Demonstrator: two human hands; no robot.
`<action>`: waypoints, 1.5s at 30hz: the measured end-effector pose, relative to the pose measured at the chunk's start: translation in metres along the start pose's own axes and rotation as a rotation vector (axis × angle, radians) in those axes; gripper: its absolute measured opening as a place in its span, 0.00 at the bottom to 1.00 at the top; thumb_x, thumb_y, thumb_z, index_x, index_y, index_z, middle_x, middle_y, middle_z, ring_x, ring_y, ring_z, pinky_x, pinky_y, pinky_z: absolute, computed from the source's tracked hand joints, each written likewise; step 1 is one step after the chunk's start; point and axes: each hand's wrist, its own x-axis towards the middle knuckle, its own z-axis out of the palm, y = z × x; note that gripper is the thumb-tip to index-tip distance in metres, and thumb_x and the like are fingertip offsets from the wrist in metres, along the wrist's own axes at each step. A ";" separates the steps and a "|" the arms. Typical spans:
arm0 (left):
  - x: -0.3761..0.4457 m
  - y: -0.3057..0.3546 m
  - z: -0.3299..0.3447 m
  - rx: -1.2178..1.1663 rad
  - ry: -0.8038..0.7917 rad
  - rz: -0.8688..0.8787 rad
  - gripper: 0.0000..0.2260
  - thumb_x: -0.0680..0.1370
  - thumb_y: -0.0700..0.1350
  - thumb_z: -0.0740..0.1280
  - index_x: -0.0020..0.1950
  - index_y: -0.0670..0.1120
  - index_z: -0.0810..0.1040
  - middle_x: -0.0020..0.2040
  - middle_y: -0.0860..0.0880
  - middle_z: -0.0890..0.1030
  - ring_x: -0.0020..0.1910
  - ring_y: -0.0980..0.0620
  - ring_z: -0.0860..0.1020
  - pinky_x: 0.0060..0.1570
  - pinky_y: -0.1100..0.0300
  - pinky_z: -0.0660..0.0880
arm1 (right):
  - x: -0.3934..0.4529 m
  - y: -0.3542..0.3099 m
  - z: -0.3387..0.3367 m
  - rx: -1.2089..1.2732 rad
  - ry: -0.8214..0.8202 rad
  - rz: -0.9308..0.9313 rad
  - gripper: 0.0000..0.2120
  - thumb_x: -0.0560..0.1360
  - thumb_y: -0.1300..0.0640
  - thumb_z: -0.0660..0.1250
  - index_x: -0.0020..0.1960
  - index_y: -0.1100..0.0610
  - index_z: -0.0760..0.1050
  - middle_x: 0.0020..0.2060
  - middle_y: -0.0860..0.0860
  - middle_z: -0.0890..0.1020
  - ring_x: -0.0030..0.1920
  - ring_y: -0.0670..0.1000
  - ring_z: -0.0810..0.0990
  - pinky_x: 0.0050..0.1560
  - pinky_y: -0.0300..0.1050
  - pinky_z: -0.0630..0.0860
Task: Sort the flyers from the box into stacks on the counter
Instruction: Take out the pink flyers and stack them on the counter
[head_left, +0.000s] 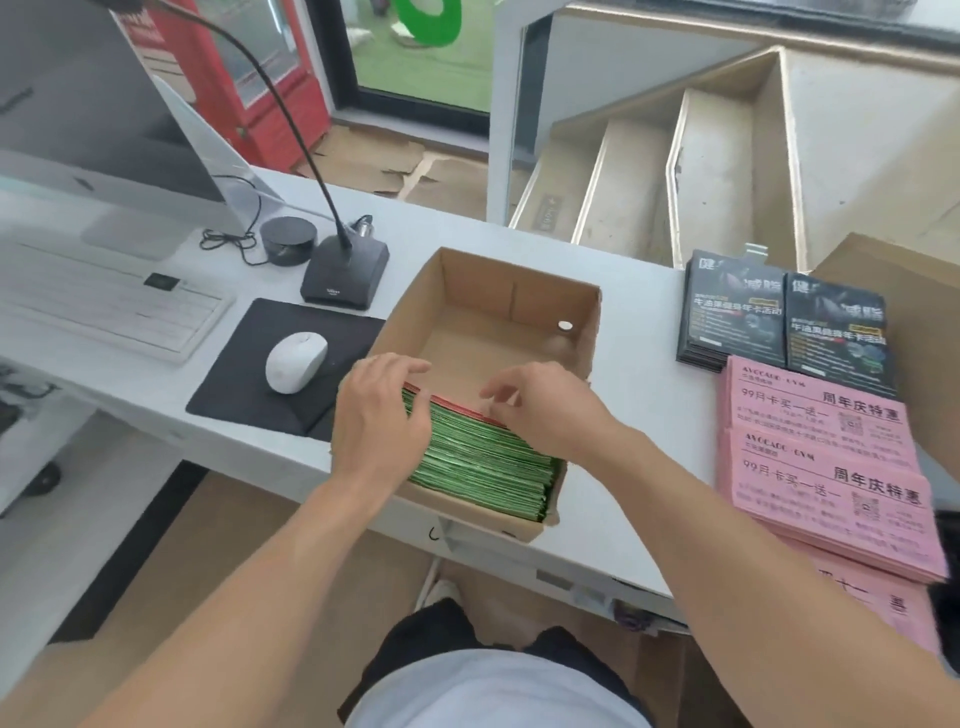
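From the head view, a cardboard box (519, 332) sits on the white surface (623, 415), its near end packed with upright green flyers (483, 462). The left hand (382, 410) curls its fingers over their left edge, gripping them; the right hand (540, 410) pinches the farthest sheets. Pink stacks (826, 467) and black stacks (784, 322) lie to the right.

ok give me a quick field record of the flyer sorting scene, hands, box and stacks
left hand: grips left end of green flyers
right hand: fingers curled at top edges of flyers
green flyers: upright, packed in near end of box
cardboard box: far half bare
pink flyers: stacked on counter, right
black flyers: two stacks behind pink
counter: white
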 end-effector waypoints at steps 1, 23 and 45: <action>0.004 -0.004 -0.001 0.005 -0.015 0.019 0.12 0.77 0.42 0.71 0.60 0.47 0.81 0.58 0.50 0.82 0.62 0.48 0.75 0.67 0.49 0.70 | 0.003 0.000 -0.001 -0.007 -0.031 0.004 0.11 0.79 0.45 0.68 0.59 0.45 0.82 0.50 0.41 0.84 0.49 0.44 0.82 0.48 0.46 0.79; 0.017 -0.024 0.010 0.012 -0.186 0.057 0.21 0.80 0.54 0.65 0.73 0.53 0.71 0.79 0.51 0.65 0.81 0.51 0.52 0.80 0.51 0.46 | 0.018 -0.006 0.002 -0.054 -0.070 0.061 0.08 0.77 0.41 0.68 0.55 0.35 0.82 0.46 0.37 0.84 0.48 0.44 0.82 0.49 0.47 0.79; 0.017 -0.022 0.008 0.161 -0.261 0.082 0.23 0.85 0.59 0.50 0.76 0.52 0.68 0.82 0.49 0.59 0.82 0.48 0.51 0.80 0.48 0.43 | 0.024 -0.010 0.005 -0.108 -0.025 0.099 0.11 0.76 0.34 0.66 0.53 0.34 0.83 0.40 0.41 0.83 0.44 0.46 0.81 0.47 0.49 0.80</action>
